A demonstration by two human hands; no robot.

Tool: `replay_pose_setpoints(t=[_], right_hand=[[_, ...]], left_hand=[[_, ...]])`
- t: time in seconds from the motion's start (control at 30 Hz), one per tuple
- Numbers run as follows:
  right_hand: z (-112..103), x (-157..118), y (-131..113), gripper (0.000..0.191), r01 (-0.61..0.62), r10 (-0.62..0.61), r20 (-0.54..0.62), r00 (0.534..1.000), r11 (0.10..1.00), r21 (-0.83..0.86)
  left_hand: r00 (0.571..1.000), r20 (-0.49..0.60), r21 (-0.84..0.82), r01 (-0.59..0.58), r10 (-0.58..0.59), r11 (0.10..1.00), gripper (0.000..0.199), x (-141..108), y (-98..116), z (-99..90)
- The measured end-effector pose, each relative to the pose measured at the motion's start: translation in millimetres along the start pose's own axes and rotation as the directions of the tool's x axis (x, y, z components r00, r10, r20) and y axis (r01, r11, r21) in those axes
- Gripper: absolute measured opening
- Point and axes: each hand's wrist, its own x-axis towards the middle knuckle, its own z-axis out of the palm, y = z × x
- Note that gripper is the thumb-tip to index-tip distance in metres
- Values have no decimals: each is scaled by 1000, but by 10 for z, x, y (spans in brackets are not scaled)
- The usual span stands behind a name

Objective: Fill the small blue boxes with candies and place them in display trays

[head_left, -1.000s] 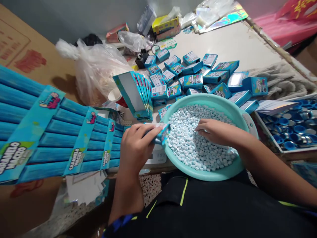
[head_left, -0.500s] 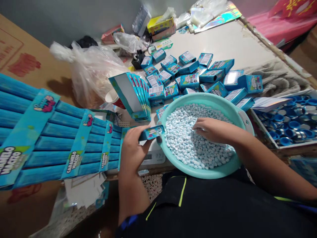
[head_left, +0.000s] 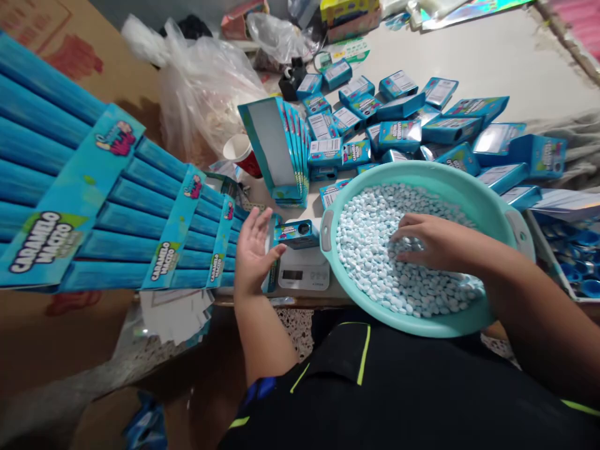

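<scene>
The left hand (head_left: 255, 253) is open, its fingers (head_left: 253, 228) spread wide and holding nothing, just beside a small blue cardboard box (head_left: 296, 235). That box lies at the far edge of a digital scale (head_left: 304, 275); whether it rests on the scale or just behind it is hard to tell. The right hand (head_left: 435, 242) lies inside a teal plastic basin (head_left: 497, 215) with grey handles, its fingers (head_left: 407, 239) loosely spread and slightly curved on a heap of pale blue oval candies (head_left: 375, 262), with no grip showing. The basin sits at the near edge of the worktop (head_left: 497, 62). Past its rim, many matching blue boxes (head_left: 398, 119) lie scattered, and more stand in a row in an open carton (head_left: 267, 140). Long blue printed packs (head_left: 94, 200) spread to the left, a clear plastic bag (head_left: 206, 94) bulges behind them, and a tray of blue and silver caps (head_left: 569, 269) sits to the right
</scene>
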Motion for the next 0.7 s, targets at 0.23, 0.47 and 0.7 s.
replay_pose_setpoints(t=[0.23,0.47,0.7], right_hand=[[26,-17,15,24,4,-7,62,998,999,48],[-18,-45,11,21,-38,36,80,996,999,23],[10,15,-60,18,-24,22,-25,999,996,-81]], left_hand=[[887,-436,324,-2,151,946,41,-369,-56,-147],[809,-471,755,164,352,635,24,-1247,-508,-73],[868,-392,758,116,306,642,21,-1393,-754,101]])
